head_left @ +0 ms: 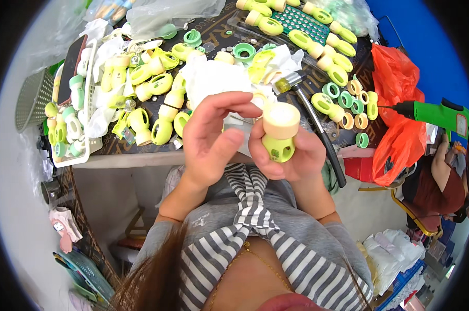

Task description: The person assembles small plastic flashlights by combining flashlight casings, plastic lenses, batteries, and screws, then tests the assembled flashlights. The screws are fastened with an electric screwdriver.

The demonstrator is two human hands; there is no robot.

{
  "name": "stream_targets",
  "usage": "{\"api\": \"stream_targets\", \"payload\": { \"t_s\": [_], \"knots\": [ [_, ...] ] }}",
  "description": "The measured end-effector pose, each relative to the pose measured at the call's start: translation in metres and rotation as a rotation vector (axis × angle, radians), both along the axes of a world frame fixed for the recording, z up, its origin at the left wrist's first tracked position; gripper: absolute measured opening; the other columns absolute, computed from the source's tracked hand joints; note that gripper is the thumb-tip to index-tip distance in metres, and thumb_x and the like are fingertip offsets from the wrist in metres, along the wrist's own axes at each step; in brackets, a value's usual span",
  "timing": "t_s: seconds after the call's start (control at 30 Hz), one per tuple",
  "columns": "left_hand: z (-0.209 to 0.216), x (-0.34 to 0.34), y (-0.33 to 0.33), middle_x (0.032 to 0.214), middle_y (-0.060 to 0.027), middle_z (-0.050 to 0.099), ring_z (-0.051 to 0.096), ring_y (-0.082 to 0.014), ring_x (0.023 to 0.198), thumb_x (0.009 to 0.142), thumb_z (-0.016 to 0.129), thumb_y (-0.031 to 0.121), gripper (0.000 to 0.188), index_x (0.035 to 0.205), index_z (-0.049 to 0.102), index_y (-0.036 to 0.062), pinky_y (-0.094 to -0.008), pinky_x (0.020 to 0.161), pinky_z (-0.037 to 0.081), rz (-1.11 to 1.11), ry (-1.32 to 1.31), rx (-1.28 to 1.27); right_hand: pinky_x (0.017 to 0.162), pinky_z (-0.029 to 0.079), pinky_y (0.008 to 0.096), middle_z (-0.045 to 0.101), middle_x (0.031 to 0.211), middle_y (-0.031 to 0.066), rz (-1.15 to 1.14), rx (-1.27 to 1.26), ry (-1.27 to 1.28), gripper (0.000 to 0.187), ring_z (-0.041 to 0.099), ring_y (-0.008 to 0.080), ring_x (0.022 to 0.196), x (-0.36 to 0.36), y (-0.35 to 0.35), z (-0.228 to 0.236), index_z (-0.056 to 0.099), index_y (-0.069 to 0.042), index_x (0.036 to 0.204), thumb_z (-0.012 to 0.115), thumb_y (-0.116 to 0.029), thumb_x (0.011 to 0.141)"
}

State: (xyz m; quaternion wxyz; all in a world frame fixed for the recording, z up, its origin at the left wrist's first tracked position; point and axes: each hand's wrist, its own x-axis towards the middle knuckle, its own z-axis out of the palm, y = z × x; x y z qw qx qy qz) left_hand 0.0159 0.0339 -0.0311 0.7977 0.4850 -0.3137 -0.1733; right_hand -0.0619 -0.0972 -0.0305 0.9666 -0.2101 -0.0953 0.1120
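Note:
My right hand (296,155) holds a small yellow-green toy flashlight (280,129) upright, its round cream head facing up and its oval-holed handle between my thumb and fingers. Close beside it, my left hand (208,140) is raised with curved fingers and thumb apart; nothing shows in it. Its fingertips are near the cream head, and I cannot tell whether they touch it. Just beyond my hands lie crumpled white tissue (214,80) and a hammer (317,132) with a long black handle. Similar yellow-green flashlights (159,85) lie heaped to the left.
At left stands a white basket (92,78) of toys, with a dark phone (71,67) on it. Green and cream rings (344,99) and more flashlights are at right. A red plastic bag (395,78) hangs there beside a green power screwdriver (436,113). Another person (439,171) is at far right.

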Motion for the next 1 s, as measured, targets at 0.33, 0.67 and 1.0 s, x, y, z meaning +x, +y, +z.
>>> {"api": "stream_targets", "payload": {
  "t_s": [0.33, 0.67, 1.0],
  "knots": [
    [-0.001, -0.004, 0.0, 0.091, -0.013, 0.056, 0.052, -0.0176, 0.087, 0.079, 0.053, 0.015, 0.031, 0.101, 0.046, -0.0059, -0.0303, 0.081, 0.038, 0.027, 0.021, 0.035, 0.035, 0.031, 0.0228, 0.048, 0.064, 0.0157, -0.176, -0.21, -0.033, 0.043, 0.038, 0.0126, 0.041, -0.004, -0.007, -0.007, 0.049, 0.009, 0.089, 0.052, -0.029, 0.07],
    [-0.003, -0.007, 0.0, 0.09, -0.0123, 0.055, 0.053, -0.0171, 0.085, 0.078, 0.052, 0.007, 0.024, 0.098, 0.048, -0.006, -0.029, 0.079, 0.039, 0.027, 0.037, 0.052, 0.036, 0.031, 0.0216, 0.047, 0.074, 0.0161, -0.038, 0.203, -0.205, 0.054, 0.04, 0.0117, 0.045, -0.002, -0.013, -0.015, 0.038, 0.008, 0.104, 0.038, -0.041, 0.08],
    [-0.005, -0.008, 0.0, 0.089, -0.0118, 0.053, 0.053, -0.0176, 0.084, 0.079, 0.05, 0.006, 0.022, 0.097, 0.048, -0.006, -0.0285, 0.078, 0.04, 0.017, 0.03, 0.038, 0.047, 0.038, 0.0234, 0.048, 0.082, 0.0169, -0.167, 0.2, -0.147, 0.053, 0.047, 0.0186, 0.059, 0.0, -0.01, -0.013, 0.037, 0.002, 0.111, 0.041, -0.04, 0.08]
  ]
}}
